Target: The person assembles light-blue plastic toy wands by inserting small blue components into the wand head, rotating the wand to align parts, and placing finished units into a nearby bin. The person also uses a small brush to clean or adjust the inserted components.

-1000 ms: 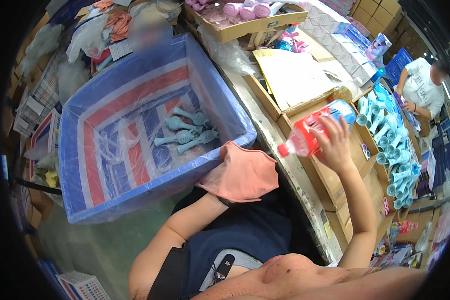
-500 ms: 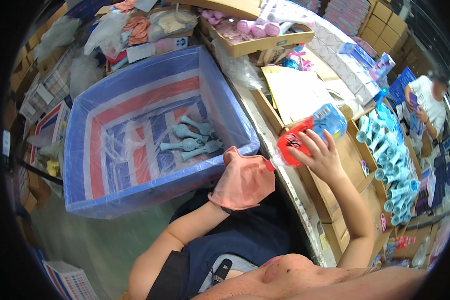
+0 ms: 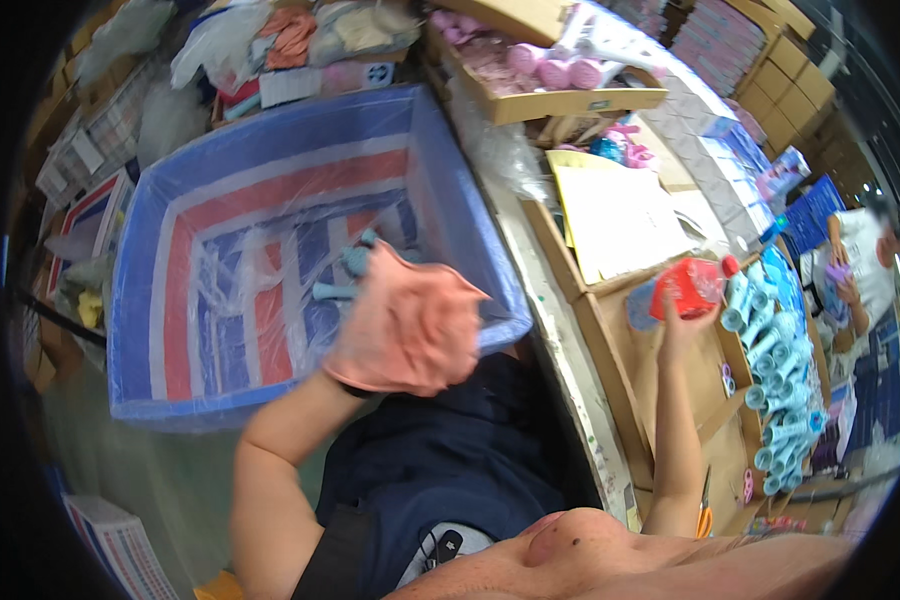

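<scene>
A salmon-coloured cloth [image 3: 415,325] is draped over my left hand, which is out in front of me at the near right side of the blue tub [image 3: 220,408]. The cloth hides the fingers. My right hand [image 3: 688,325] is wrapped round a red plastic bottle [image 3: 692,285] with a red cap, tilted over the cardboard trays on the bench. A blue part shows on the bottle's left side. Inside the tub, pale teal handle-shaped plastic pieces [image 3: 335,291] lie on clear film, partly hidden behind the cloth.
Many light blue plastic pieces [image 3: 775,350] fill a box at right. Yellow and white sheets [image 3: 620,215] lie on the bench beyond the bottle. Pink pieces sit in a carton [image 3: 580,103] at the back. Orange-handled scissors [image 3: 705,520] are near my right forearm. Another person [image 3: 865,260] stands at far right.
The bottle has moved away from the cloth to the right, and its cap now points right. My cloth-covered left hand has shifted left, in front of the teal pieces.
</scene>
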Available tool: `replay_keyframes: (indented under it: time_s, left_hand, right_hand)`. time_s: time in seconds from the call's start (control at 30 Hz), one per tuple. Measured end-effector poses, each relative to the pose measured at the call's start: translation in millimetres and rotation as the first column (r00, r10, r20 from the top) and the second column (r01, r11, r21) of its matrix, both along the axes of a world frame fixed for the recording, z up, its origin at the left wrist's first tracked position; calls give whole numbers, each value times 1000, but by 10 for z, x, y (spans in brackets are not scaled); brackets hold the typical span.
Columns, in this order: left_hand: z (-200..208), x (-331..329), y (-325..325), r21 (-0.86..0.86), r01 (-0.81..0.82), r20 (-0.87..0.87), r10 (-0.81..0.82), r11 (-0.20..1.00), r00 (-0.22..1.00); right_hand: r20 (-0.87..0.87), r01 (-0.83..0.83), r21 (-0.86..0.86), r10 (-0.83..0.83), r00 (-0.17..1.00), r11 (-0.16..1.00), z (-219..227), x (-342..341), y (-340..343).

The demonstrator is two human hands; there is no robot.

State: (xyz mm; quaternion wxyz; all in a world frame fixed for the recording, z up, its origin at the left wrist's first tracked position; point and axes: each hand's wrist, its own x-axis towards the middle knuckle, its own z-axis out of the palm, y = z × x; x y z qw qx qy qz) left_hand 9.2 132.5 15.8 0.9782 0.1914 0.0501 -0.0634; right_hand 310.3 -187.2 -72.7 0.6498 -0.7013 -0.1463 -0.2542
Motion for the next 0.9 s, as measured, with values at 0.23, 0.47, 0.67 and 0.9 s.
replay_keyframes:
  time_s: [0.23, 0.47, 0.67, 0.9]
  left_hand:
    - [-504, -1000, 1654, 321, -500, -88, 551, 804, 830]
    - [-864, -1351, 1908, 107, -627, -390, 613, 772, 688]
    - [-471, -1220, 1911, -208, -483, -498, 333, 851, 801]
    - [-516, -1236, 1928, -47, -629, -648, 456, 776, 611]
  right_hand:
    - [681, 542, -339, -196, 705, 769, 262, -326, 1]
    - [138, -56, -980, 853, 502, 192, 746, -849, 2112]
    - [-282, -169, -954, 933, 224, -248, -668, -1163, 4133]
    - [-628, -383, -772, 514, 585, -508, -2611, -1224, 4694]
